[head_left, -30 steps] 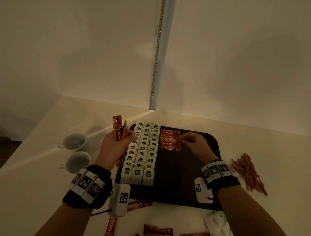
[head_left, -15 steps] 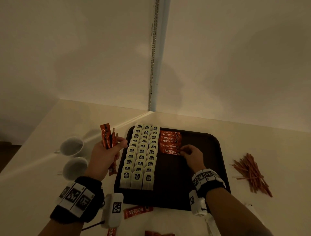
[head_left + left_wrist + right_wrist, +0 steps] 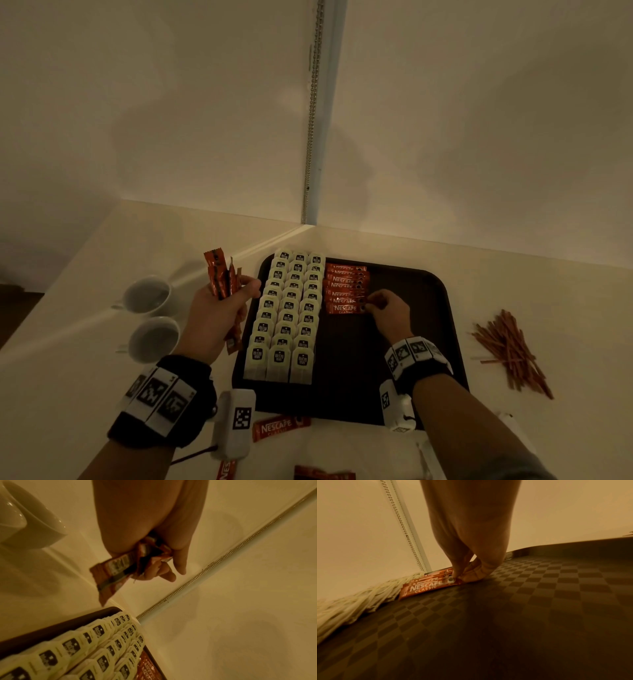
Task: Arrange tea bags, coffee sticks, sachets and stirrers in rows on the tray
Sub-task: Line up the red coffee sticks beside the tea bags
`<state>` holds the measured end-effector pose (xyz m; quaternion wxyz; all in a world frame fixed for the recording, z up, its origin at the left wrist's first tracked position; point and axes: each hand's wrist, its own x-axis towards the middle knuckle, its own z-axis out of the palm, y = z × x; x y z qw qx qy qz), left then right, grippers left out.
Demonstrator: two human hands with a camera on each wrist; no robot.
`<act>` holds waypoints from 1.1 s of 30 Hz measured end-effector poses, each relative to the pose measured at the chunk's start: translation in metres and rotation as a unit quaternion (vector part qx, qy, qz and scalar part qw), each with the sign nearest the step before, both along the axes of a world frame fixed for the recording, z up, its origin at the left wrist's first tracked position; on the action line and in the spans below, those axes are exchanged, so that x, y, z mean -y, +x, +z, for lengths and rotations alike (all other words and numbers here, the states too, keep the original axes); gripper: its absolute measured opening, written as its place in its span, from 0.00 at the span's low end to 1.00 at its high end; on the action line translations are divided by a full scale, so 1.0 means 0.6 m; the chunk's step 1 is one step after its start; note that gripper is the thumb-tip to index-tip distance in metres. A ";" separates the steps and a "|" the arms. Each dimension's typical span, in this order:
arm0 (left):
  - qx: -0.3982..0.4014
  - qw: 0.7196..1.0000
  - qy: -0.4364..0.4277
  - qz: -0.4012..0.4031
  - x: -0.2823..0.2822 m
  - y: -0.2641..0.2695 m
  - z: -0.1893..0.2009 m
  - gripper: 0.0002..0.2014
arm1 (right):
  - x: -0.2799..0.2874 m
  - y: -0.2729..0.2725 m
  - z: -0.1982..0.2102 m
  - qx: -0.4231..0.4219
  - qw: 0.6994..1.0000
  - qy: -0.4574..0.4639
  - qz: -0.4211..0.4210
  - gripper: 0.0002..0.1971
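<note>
A dark tray [image 3: 442,308] carries three rows of white tea bags [image 3: 287,315] on its left and a row of red coffee sticks [image 3: 346,286] beside them. My right hand [image 3: 371,305] pinches the right end of the nearest coffee stick [image 3: 423,587], which lies flat on the tray [image 3: 539,601]. My left hand [image 3: 226,305] hovers over the tray's left edge and grips a bunch of coffee sticks [image 3: 219,277], also seen as the bunch [image 3: 116,568] in the left wrist view above the tea bags [image 3: 96,642].
Two white cups [image 3: 149,296] stand left of the tray. A pile of brown stirrers [image 3: 507,353] lies to its right. Loose coffee sticks [image 3: 281,426] and white sachets [image 3: 428,459] lie in front of the tray. Walls meet in a corner behind.
My right hand has moved toward me along the coffee-stick row, which has grown by a stick. My left hand with its bunch has shifted slightly left and down.
</note>
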<state>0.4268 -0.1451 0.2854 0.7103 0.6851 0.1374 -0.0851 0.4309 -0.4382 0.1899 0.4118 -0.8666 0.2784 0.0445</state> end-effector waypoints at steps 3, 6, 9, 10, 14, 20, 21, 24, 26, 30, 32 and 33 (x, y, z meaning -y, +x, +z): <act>-0.044 0.996 -0.072 0.029 0.008 0.009 0.005 0.04 | -0.009 -0.001 0.017 0.042 0.999 0.014 -0.018 0.08; -0.087 0.976 -0.192 0.049 0.022 0.022 0.014 0.04 | -0.056 -0.003 0.067 0.093 0.989 0.086 0.072 0.05; -0.094 0.953 -0.281 0.062 0.049 0.032 0.023 0.04 | -0.128 -0.017 0.130 0.057 0.941 0.214 0.254 0.11; -0.088 0.952 -0.288 0.058 0.058 0.034 0.026 0.05 | -0.148 -0.021 0.146 0.046 0.923 0.258 0.282 0.13; -0.063 0.940 -0.330 0.068 0.078 0.036 0.034 0.07 | -0.191 -0.031 0.179 0.069 0.894 0.365 0.248 0.15; -0.055 0.901 -0.399 0.162 0.056 0.036 0.043 0.06 | -0.163 -0.043 0.195 0.040 0.908 0.294 0.295 0.11; -0.051 0.898 -0.398 0.182 0.048 0.037 0.046 0.06 | -0.154 -0.045 0.199 0.049 0.916 0.261 0.302 0.08; -0.040 0.931 -0.323 0.164 0.028 0.033 0.053 0.08 | -0.133 -0.047 0.209 0.104 0.932 0.215 0.274 0.05; -0.041 0.951 -0.292 0.095 0.026 0.024 0.056 0.09 | -0.128 -0.043 0.212 0.158 0.939 0.174 0.251 0.05; -0.013 0.972 -0.228 -0.058 0.043 0.009 0.057 0.09 | -0.133 -0.032 0.212 0.310 0.914 0.080 0.249 0.09; 0.012 0.980 -0.192 -0.058 0.053 0.007 0.053 0.12 | -0.134 -0.032 0.214 0.347 0.894 0.071 0.275 0.10; 0.015 0.980 -0.192 -0.044 0.056 0.006 0.050 0.13 | -0.134 -0.032 0.216 0.348 0.890 0.072 0.284 0.11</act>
